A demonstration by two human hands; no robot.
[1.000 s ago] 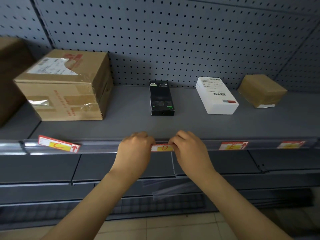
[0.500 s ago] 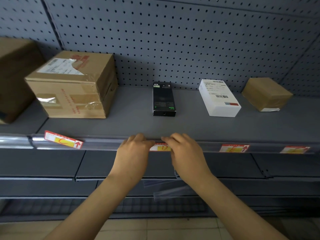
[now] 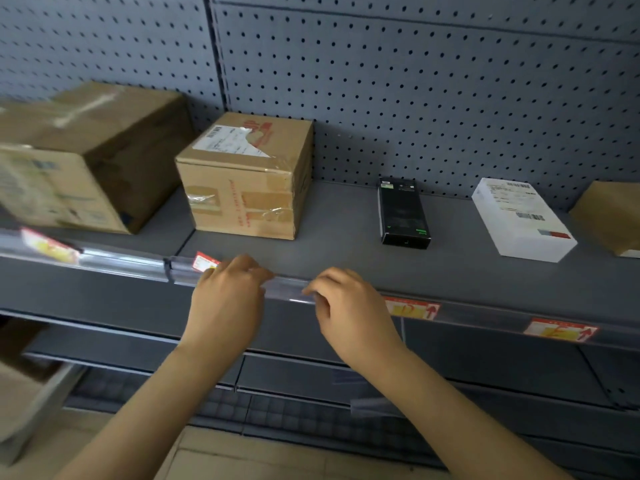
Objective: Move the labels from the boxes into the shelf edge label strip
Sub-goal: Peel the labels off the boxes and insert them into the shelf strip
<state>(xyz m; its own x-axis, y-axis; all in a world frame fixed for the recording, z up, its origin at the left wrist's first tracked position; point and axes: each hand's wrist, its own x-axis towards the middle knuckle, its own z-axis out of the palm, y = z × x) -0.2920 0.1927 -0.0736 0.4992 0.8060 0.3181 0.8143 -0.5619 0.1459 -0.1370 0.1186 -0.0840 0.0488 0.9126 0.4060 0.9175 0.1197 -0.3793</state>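
A clear label strip (image 3: 291, 289) runs along the shelf's front edge. A red and yellow label (image 3: 205, 262) sits crooked on it below the taped cardboard box (image 3: 246, 181). My left hand (image 3: 228, 299) curls its fingers over that label's right end. My right hand (image 3: 349, 306) is a little to the right, fingertips pinched at the strip's edge with nothing visible in them. Another label (image 3: 412, 308) sits in the strip below the black box (image 3: 403, 213), one more label (image 3: 561, 330) below the white box (image 3: 521, 220), and a blurred label (image 3: 48, 245) at far left.
A large cardboard box (image 3: 83, 161) stands at the left and a small brown parcel (image 3: 613, 216) at the right edge. Pegboard backs the shelf. Lower grey shelves (image 3: 311, 344) lie under my arms, and a pale box (image 3: 24, 403) sits at bottom left.
Both hands left the label below the black box and slid left along the strip. My left hand now reaches the crooked label under the taped box. The view swung left.
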